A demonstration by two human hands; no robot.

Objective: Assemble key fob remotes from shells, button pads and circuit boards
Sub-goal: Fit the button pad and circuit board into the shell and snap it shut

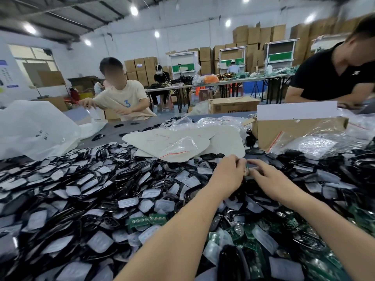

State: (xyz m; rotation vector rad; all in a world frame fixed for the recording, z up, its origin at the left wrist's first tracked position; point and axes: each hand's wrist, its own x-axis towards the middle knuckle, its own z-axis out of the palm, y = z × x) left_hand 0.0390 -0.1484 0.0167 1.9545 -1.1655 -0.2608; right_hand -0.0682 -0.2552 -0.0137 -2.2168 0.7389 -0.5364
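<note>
Covering the table (113, 134) from the near edge to its middle, a heap of black shells (85, 218) and pale pads (128, 202) fills most of the view. A white plastic bag (34, 128) slumps at the far left. An open cardboard box (294, 130) stands at the far right, with clear zip bags (178, 147) lying on pale sheets between the two. Green boards (253, 236) are mixed into the heap at the near right.

Two bare forearms reach in from the near edge and converge just right of centre, above the far part of the heap. The left hand (227, 175) is seen from its back, knuckles up, fingers curled down and inward. The right hand (269, 179) lies flatter, its fingers stretched leftward, thumb and forefinger closing at the tips. Both pinch one small part (247, 169) held between them; it seems to be a green board with a round metal spot, though the fingers cover most of it. Whether a shell sits beneath it cannot be told, as the hands hide that place.

Across the table, a person in a beige shirt (125, 100) sits at the far left. A person in a black shirt (328, 78) leans in at the far right, partly cut off by the frame's edge.
</note>
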